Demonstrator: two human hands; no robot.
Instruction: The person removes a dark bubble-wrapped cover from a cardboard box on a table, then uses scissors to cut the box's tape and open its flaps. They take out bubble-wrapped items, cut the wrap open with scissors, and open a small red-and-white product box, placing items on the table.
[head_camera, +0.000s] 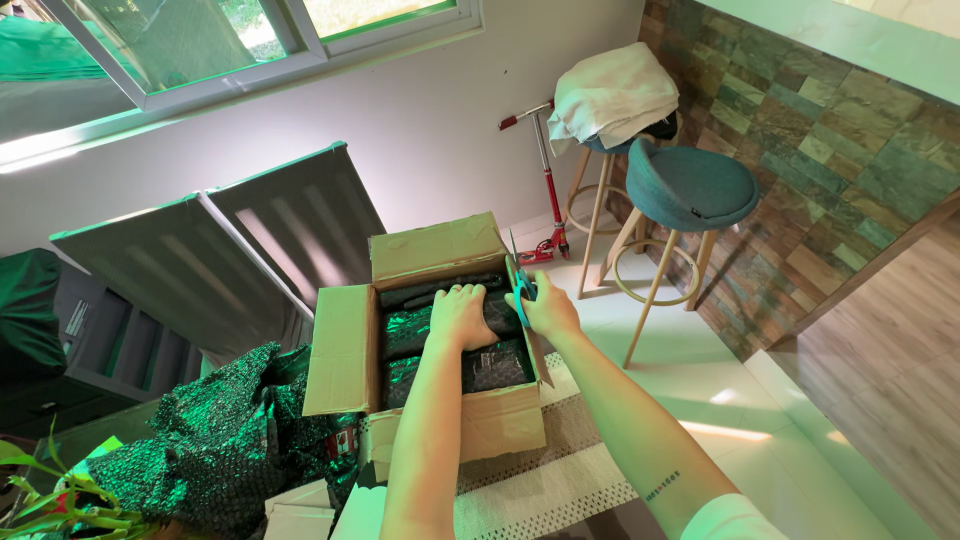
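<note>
Cardboard box (430, 330), seemingly three wrapped bundles (440, 325), two hands.

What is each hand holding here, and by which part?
Right hand holds scissors by their teal handles, blades up. Left hand rests on dark wrapped contents in the box, gripping nothing visible.

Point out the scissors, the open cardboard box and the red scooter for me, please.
scissors (521, 284), head view: on the teal handle held in the right hand.
cardboard box (343, 350), head view: on the opened left flap.
red scooter (549, 190), head view: on its upright red stem against the wall.
</note>
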